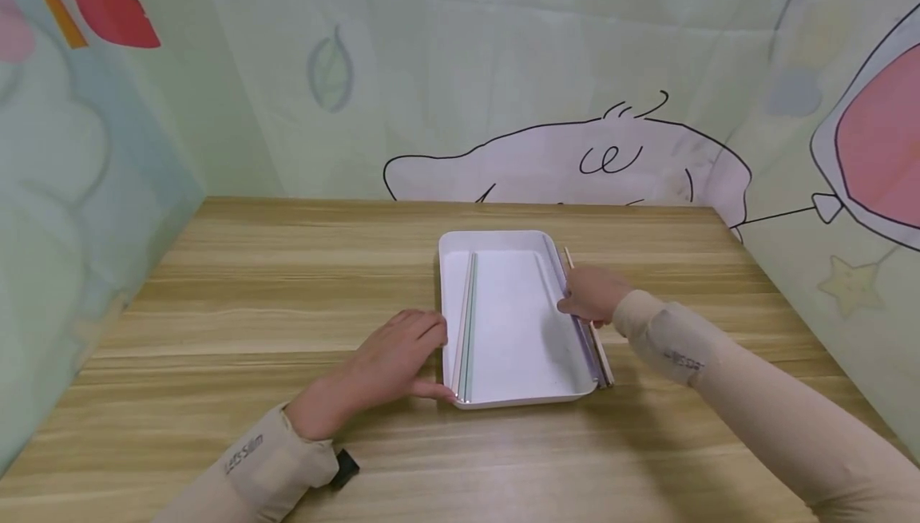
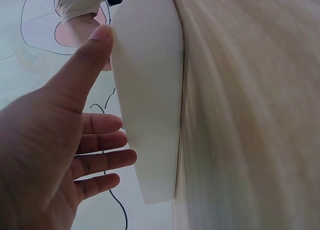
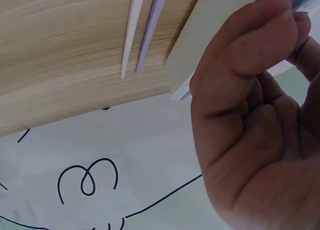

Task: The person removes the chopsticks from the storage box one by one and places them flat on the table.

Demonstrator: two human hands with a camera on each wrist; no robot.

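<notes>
A white tray (image 1: 513, 347) lies on the wooden table, with a pale pink chopstick (image 1: 462, 331) and a green chopstick (image 1: 470, 331) side by side along its left inner wall. My left hand (image 1: 398, 359) rests against the tray's left side, its fingers relaxed and the thumb at the front corner. At the right rim, my right hand (image 1: 595, 295) pinches the tray edge between curled fingers and thumb; the pinched spot is partly hidden. Just outside that wall, a whitish chopstick (image 3: 131, 35) and a purple chopstick (image 3: 150, 35) lie parallel on the table.
The wooden tabletop (image 1: 287, 267) extends around the tray on both sides. Cloth walls with cartoon drawings (image 1: 489, 68) enclose the table at the back, left and right.
</notes>
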